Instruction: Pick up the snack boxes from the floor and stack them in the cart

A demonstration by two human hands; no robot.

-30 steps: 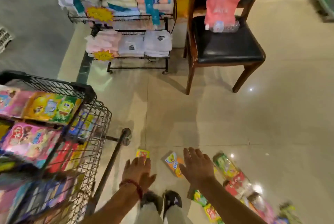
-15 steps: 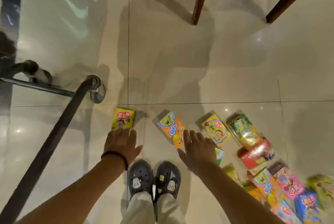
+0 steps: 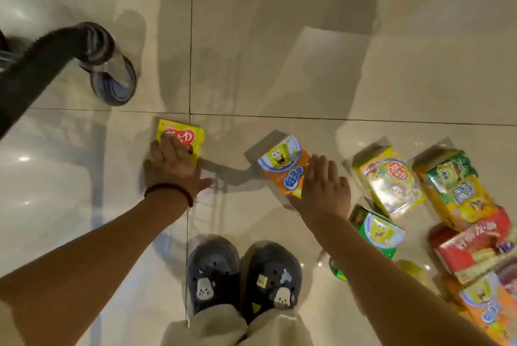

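Yellow box (image 3: 181, 138) lies on the floor (image 3: 279, 66) left of centre, left hand (image 3: 172, 168) resting on it, fingers curved. Right hand (image 3: 324, 192), fingers straight together, touches the orange box (image 3: 282, 166) at centre. Cart wheel (image 3: 113, 81) upper left.

Snack boxes (image 3: 284, 168) on floor: at least eight | hands: two | dark clogs (image 3: 212, 275): two | cart wheel (image 3: 113, 81): one
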